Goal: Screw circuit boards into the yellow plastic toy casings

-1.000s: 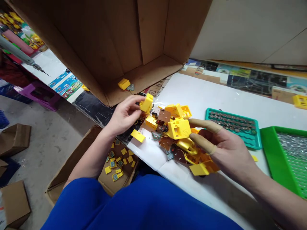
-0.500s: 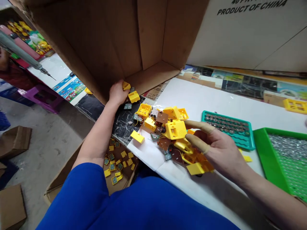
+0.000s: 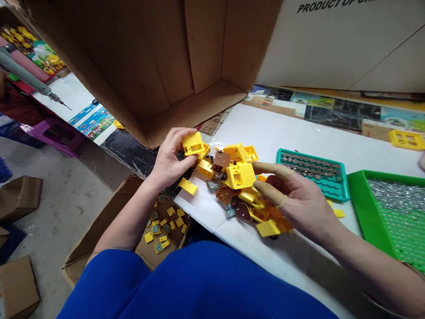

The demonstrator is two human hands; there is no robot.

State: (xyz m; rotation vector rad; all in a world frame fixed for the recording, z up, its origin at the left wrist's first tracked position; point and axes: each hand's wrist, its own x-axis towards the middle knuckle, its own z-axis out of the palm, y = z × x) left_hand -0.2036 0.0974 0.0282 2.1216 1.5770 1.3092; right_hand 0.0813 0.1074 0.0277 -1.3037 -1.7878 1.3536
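My left hand (image 3: 172,157) is closed round a yellow plastic casing (image 3: 193,144) with a slot and small holes, at the left end of a heap of parts. My right hand (image 3: 292,190), with pale covers on thumb and forefinger, pinches the right edge of another yellow casing (image 3: 241,175) with a speaker grille. Under and between them lie more yellow shells, brown circuit boards (image 3: 222,160), thin wires and small black round parts. A loose yellow piece (image 3: 188,186) lies at the heap's left, near the table edge.
A large cardboard box (image 3: 206,99) lies open-side toward me behind the heap. To the right are a teal tray (image 3: 343,177) of small metal parts and a green tray (image 3: 358,195) of screws. Below the edge, a carton (image 3: 99,230) holds yellow pieces. An electric screwdriver (image 3: 29,73) hangs left.
My left hand has come out from the big box's mouth toward the heap, bringing a yellow casing with it. My right hand keeps its hold on the other casing.
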